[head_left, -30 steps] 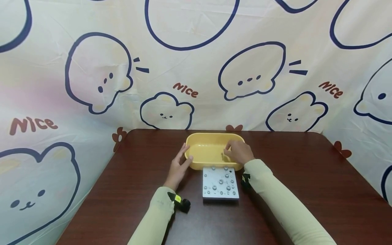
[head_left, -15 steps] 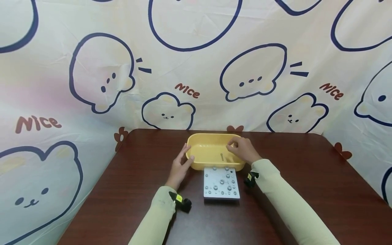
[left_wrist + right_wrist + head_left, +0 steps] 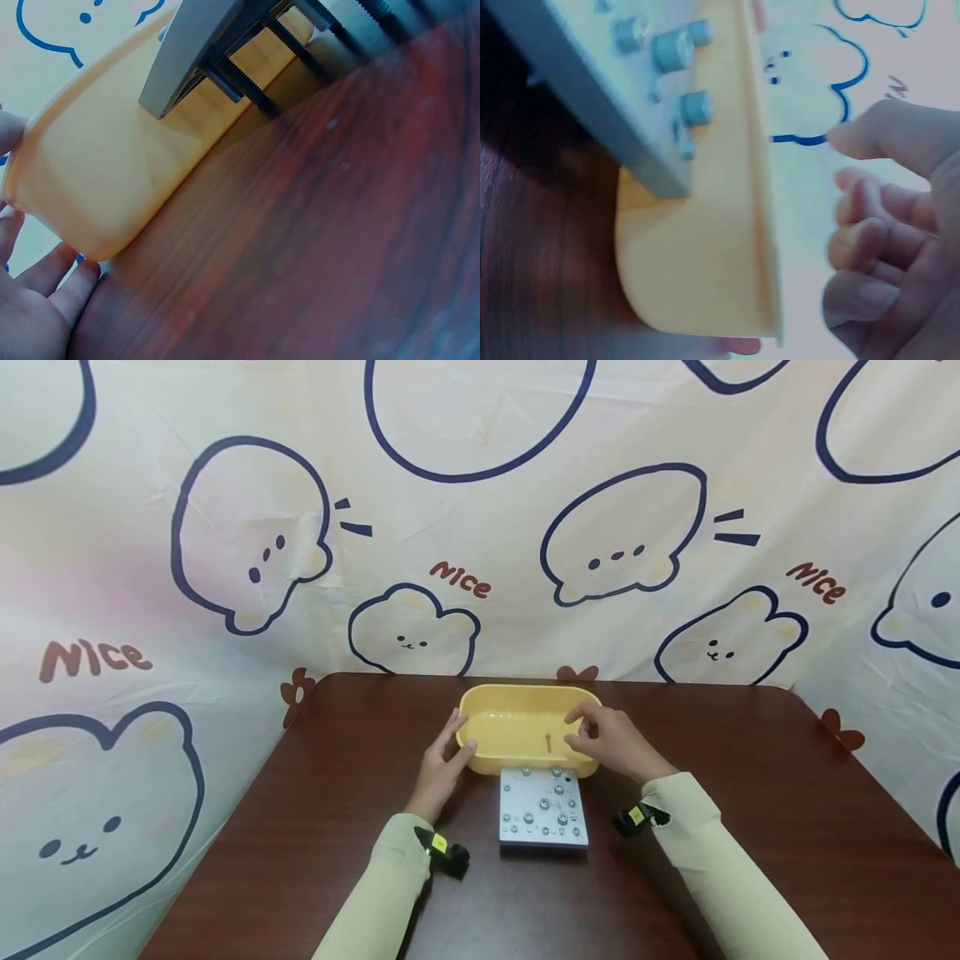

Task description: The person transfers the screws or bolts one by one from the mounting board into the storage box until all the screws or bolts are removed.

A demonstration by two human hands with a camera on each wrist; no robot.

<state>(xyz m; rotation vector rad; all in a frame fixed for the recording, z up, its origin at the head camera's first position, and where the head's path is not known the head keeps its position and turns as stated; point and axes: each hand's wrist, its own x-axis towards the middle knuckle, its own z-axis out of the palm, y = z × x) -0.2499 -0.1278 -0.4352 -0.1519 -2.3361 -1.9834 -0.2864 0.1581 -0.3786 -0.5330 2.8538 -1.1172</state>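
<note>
At the left end of a yellow plastic tray (image 3: 495, 762), my left hand (image 3: 437, 777) touches the rim and near corner with its fingers extended. The left wrist view shows fingertips (image 3: 64, 281) against the tray's outer end. My right hand (image 3: 618, 743) hovers over the tray's right end, thumb and index finger apart, nothing visible between them. A thin screw (image 3: 548, 743) lies on the tray's floor, left of that hand. Close against the tray's near side is a silver metal plate (image 3: 543, 814) carrying several screws, whose threaded shafts (image 3: 247, 86) stick out beneath it.
A dark reddish-brown table (image 3: 360, 760) bears the tray and plate. Behind it hangs a pale curtain (image 3: 510, 527) with cartoon outlines. A small black camera (image 3: 450, 858) hangs at the left wrist, another camera (image 3: 633, 818) at the right.
My right hand has moved off to the right, away from the screw, and its thumb and index finger have spread. The screw now shows fully in the tray. My left hand stays put.
</note>
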